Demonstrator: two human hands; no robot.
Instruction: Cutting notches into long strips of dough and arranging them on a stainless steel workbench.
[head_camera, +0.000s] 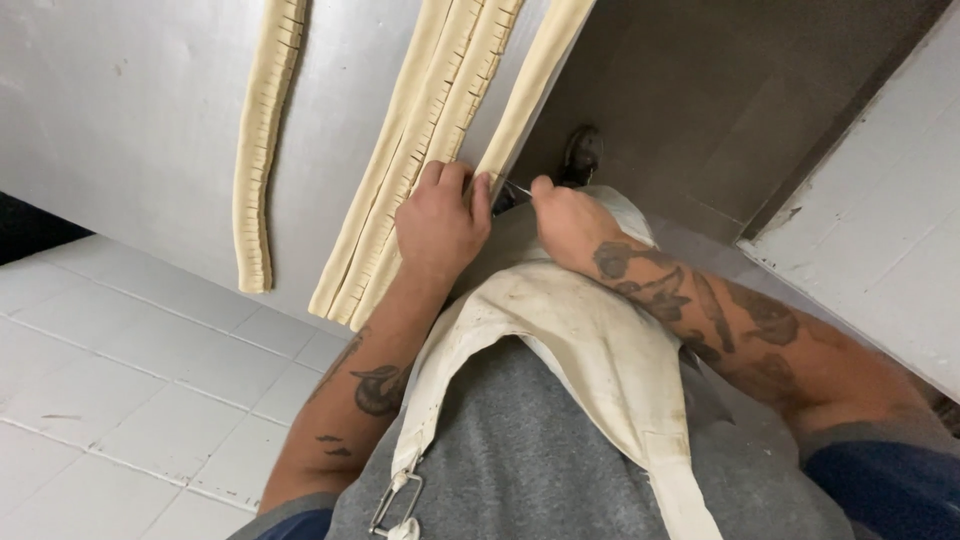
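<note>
1. Though half hidden under the fingers, looks like the near end of the plain dough strip (535, 80) sitting right at the surface edge, pinned by the left hand (440, 222). Grip there pressed down flat, palm over the neighbouring strips, fingertips curled onto that strip end.
2. Right hand (565, 218) just beside it, pinched shut on a thin little metal blade (516, 187), tip pointing left at the same strip end. Barely any gap between blade tip and left fingertips.
3. Long axis of the strip: heading away from the body and slanting up to the right, near end at the hands, far end off the top of the shot. So all that dough lying ahead of both grips, not off to a side.
4. Nearer hand? Left, already on the dough. Right touching only the blade, hard to tell more than that.
5. Just left of the plain one, three scored strips (430, 150) side by side and touching, little cross cuts along the edges. Well apart further left, a lone scored strip (262, 150).
6. Surface (130, 110): bare brushed steel, dull shine.
7. Room: white floor tiles (120, 400) lower left, a dark shoe (583, 155) on darker floor past the edge, a scuffed white panel (880, 230) on the right. Stained cream apron (590, 340) over a grey shirt down front.
</note>
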